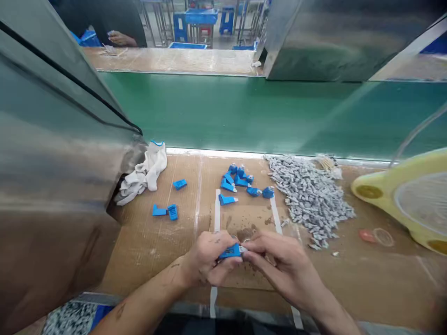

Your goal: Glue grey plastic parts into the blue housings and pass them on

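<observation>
Fingers (224, 238) of the left hand (206, 259) pinch a blue piece (229, 251) over the surface (178, 246) while the right hand (288, 260) pinches its pale tip (242, 250), apparently a fitting step needing careful alignment next.

White cloth (148, 170) (blue-edged), green surface (209, 111), yellow appliance (414, 197), blue stool (226, 19)

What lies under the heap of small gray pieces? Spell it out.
Brown cardboard shows along the near edge of the gray heap; whatever lies beneath its middle is covered by the pieces and cannot be seen.
</observation>
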{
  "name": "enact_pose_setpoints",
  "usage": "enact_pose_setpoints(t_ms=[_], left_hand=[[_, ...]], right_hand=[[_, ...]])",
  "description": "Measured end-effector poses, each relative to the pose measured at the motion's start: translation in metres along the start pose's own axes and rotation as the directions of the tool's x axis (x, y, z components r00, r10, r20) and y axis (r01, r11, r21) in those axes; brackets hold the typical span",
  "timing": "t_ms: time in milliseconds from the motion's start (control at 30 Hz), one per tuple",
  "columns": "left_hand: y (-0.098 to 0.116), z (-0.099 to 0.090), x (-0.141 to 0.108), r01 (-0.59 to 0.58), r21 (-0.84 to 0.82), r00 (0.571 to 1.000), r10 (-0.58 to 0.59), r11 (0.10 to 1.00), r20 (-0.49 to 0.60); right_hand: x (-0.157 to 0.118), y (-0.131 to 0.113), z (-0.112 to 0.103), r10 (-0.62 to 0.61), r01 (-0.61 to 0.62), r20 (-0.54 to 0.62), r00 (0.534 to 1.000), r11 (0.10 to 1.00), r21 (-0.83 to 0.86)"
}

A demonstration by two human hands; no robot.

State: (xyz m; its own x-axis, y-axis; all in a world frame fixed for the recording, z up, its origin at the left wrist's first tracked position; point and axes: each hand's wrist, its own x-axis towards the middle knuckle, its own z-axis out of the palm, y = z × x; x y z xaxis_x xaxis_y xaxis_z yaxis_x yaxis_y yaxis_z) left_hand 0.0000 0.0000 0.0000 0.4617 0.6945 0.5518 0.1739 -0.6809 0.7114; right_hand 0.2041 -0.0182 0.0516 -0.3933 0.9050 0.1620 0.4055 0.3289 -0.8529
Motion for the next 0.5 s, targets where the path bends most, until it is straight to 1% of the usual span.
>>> enact_pose_setpoints(t_ms=[67, 133, 167, 233, 300, 367, 433, 500], left_hand=[[-0.001, 0.000, 0.003, 0.015, -0.050, 0.999, -0.013, 0.999, 0.033], [-0.003, -0.001, 0.006, 0.063, -0.027, 0.995, -0.061, 0.998, 0.077], [-0.005, -0.002, 0.009, 0.104, 0.005, 0.988, -0.104, 0.995, 0.111], [-0.012, -0.003, 0.014, 0.194, 0.161, 0.966, -0.217, 0.968, 0.138], [-0.021, -0.004, 0.020, 0.251, 0.374, 0.944, -0.311, 0.893, 0.109], [-0.033, -0.002, 0.028, 0.253, 0.539, 0.922, -0.369, 0.803, 0.116], [-0.046, 0.002, 0.036, 0.231, 0.618, 0.898, -0.409, 0.752, 0.162], [-0.056, 0.006, 0.044, 0.229, 0.642, 0.888, -0.428, 0.732, 0.171]], right_hand=[[0.006, 0.000, 0.001, -0.028, 0.028, 0.014, 1.000, 1.000, 0.003], [0.009, 0.006, -0.006, -0.032, 0.033, 0.018, 0.999, 0.998, -0.054], [0.008, 0.011, -0.013, -0.023, 0.025, 0.024, 0.999, 0.995, -0.101], [0.002, 0.027, -0.035, 0.011, -0.011, -0.002, 1.000, 0.970, -0.244], [-0.009, 0.049, -0.061, 0.036, -0.057, -0.057, 0.998, 0.900, -0.433], [-0.024, 0.071, -0.082, 0.037, -0.038, -0.015, 0.999, 0.790, -0.611], [-0.035, 0.091, -0.091, 0.043, 0.011, 0.058, 0.997, 0.703, -0.711], [-0.041, 0.103, -0.089, 0.036, 0.055, 0.107, 0.994, 0.672, -0.739]])
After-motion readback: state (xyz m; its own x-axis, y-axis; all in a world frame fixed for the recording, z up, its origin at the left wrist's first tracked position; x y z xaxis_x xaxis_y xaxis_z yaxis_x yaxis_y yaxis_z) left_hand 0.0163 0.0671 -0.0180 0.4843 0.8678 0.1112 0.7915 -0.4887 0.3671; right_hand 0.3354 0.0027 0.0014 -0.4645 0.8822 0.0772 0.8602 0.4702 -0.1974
